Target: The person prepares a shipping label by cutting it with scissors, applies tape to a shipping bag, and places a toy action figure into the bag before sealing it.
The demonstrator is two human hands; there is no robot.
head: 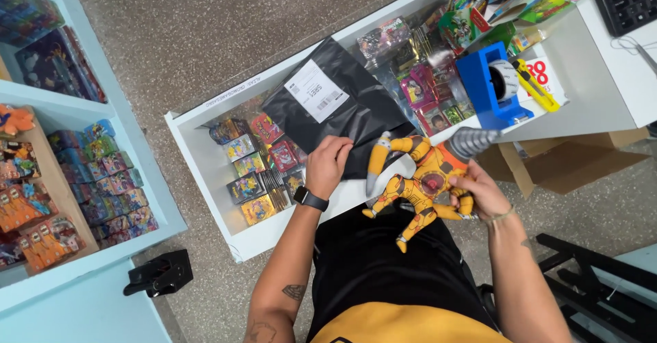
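- Bright, even indoor light from overhead; colours read true.
- Soft short shadows only, under the white counter [602,103] towards 3 o'clock.
- Glare on the glass case [424,69] at 1 o'clock.
- Wide-lens bending of straight edges at 9 o'clock.
- Slight blur on the orange toy [421,182].
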